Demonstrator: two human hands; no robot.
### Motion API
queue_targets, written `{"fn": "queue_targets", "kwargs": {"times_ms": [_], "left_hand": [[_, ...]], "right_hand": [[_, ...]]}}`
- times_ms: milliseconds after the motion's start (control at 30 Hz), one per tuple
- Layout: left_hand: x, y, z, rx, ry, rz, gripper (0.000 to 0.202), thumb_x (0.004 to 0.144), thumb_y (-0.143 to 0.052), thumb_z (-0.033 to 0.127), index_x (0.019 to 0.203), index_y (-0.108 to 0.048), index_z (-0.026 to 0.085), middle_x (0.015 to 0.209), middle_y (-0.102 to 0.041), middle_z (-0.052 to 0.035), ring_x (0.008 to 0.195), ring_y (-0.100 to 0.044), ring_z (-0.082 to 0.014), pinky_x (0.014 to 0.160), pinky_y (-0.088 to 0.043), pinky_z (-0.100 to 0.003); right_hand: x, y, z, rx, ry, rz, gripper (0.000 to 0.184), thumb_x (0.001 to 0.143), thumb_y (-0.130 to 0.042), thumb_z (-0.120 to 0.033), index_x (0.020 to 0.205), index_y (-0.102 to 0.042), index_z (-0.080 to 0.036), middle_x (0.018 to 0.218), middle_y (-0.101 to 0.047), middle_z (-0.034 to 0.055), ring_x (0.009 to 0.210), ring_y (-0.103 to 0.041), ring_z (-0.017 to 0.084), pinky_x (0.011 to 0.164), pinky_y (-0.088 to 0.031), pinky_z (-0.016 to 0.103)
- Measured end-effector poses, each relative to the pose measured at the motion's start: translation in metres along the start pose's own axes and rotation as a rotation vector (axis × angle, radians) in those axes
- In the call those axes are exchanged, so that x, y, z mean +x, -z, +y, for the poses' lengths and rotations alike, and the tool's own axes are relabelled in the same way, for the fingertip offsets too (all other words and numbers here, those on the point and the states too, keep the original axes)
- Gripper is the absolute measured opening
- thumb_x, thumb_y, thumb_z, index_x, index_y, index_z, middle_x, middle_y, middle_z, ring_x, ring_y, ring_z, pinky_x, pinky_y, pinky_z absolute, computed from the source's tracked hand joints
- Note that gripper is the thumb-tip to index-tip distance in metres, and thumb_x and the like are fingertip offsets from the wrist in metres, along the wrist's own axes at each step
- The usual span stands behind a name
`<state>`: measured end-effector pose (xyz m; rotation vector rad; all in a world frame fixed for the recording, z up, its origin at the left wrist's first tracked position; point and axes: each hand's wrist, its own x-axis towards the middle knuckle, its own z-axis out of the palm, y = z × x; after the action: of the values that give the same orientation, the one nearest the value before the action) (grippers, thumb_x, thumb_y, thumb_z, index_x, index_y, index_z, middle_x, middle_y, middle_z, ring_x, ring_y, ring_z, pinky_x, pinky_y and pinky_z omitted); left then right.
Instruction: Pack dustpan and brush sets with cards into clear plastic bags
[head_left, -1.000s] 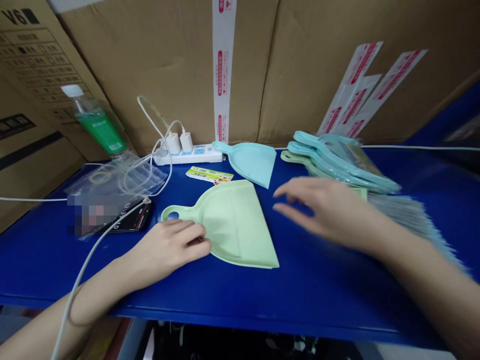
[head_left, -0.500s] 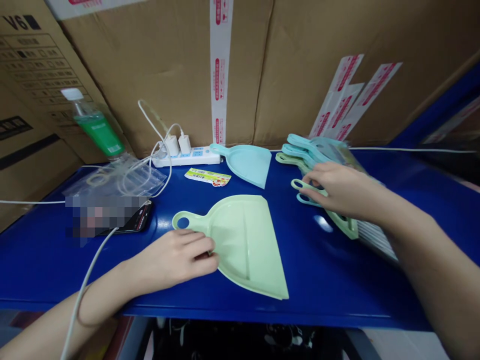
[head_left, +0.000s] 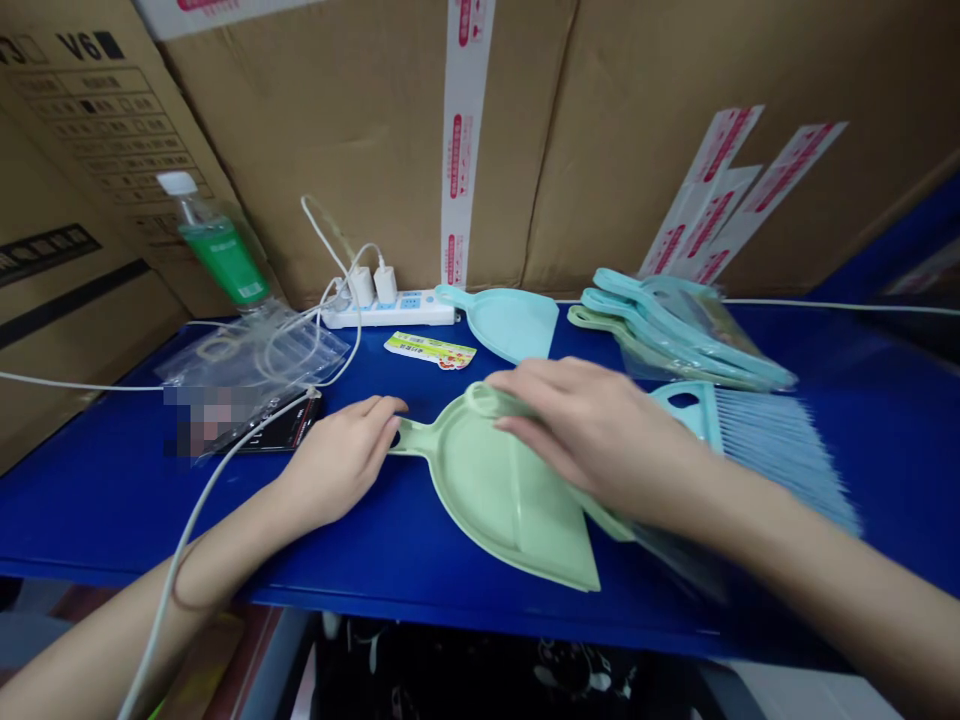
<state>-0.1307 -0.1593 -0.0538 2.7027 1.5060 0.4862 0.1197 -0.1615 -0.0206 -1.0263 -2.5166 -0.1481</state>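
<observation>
A light green dustpan lies on the blue table, its handle pointing left. My left hand is closed at the end of that handle, with the fingertips by its hanging hole. Over the pan's right part, my right hand grips a light green hand brush by its handle. The brush's bristles are mostly hidden behind my forearm and blurred. Beyond my right wrist lies a blue hand brush, bristles to the right. A blue dustpan lies behind, partly covered by my right hand.
Stacked dustpans, blue and green, some in clear plastic, lie at the back right. A power strip with chargers, a colourful label, plastic bags, a phone and a green-labelled bottle stand left. Cardboard boxes rise behind.
My right hand has lifted the green brush off the blue one and carried it left over the green dustpan. My left hand has shifted from the pan's edge to its handle end.
</observation>
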Motion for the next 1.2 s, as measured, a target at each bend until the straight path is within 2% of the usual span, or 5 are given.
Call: {"fn": "queue_targets", "kwargs": {"times_ms": [267, 533, 767, 1000, 1200], "left_hand": [[0.004, -0.001, 0.002, -0.567, 0.16, -0.104, 0.035, 0.097, -0.028, 0.036, 0.103, -0.057, 0.017, 0.063, -0.051, 0.0042, 0.05, -0.049, -0.0108, 0.053, -0.044, -0.023], [0.008, -0.004, 0.001, -0.785, 0.234, -0.194, 0.037, 0.092, -0.039, 0.045, 0.099, -0.061, 0.016, 0.07, -0.051, 0.0033, 0.054, -0.045, -0.0088, 0.048, -0.04, -0.02], [0.008, -0.012, 0.001, -1.023, 0.256, -0.281, 0.038, 0.09, -0.045, 0.047, 0.102, -0.059, 0.014, 0.062, -0.051, 0.0047, 0.049, -0.044, -0.0078, 0.045, -0.039, -0.019], [0.01, -0.016, 0.003, -1.127, 0.267, -0.375, 0.041, 0.088, -0.049, 0.056, 0.083, -0.054, 0.016, 0.047, -0.047, 0.0079, 0.037, -0.037, -0.0058, 0.036, -0.031, -0.016], [0.012, -0.015, 0.001, -1.086, 0.244, -0.382, 0.043, 0.088, -0.05, 0.056, 0.089, -0.058, 0.014, 0.047, -0.048, 0.0078, 0.037, -0.035, -0.005, 0.035, -0.025, -0.015]], "right_hand": [[0.033, -0.051, -0.038, 0.005, 0.063, -0.171, 0.024, 0.094, -0.051, -0.027, 0.104, -0.066, -0.01, 0.093, -0.066, 0.0122, 0.091, -0.06, 0.024, 0.075, -0.047, 0.036], [0.008, -0.033, -0.009, 0.146, 0.181, -0.217, 0.039, 0.096, -0.047, -0.032, 0.128, -0.057, -0.011, 0.123, -0.062, 0.0171, 0.115, -0.054, 0.029, 0.092, -0.047, 0.049], [-0.012, -0.049, 0.005, 0.272, 0.113, -0.382, 0.061, 0.099, -0.027, -0.051, 0.152, -0.026, -0.022, 0.159, -0.019, 0.0122, 0.146, -0.007, 0.032, 0.113, -0.015, 0.065], [-0.01, -0.052, 0.0, 0.313, 0.113, -0.388, 0.056, 0.1, -0.025, -0.037, 0.153, -0.02, -0.02, 0.159, -0.014, 0.0105, 0.146, -0.001, 0.028, 0.113, -0.006, 0.065], [-0.01, -0.052, -0.002, 0.294, 0.113, -0.369, 0.058, 0.096, -0.031, -0.022, 0.153, -0.021, -0.017, 0.158, -0.017, 0.0128, 0.146, -0.003, 0.027, 0.114, -0.009, 0.063]]}}
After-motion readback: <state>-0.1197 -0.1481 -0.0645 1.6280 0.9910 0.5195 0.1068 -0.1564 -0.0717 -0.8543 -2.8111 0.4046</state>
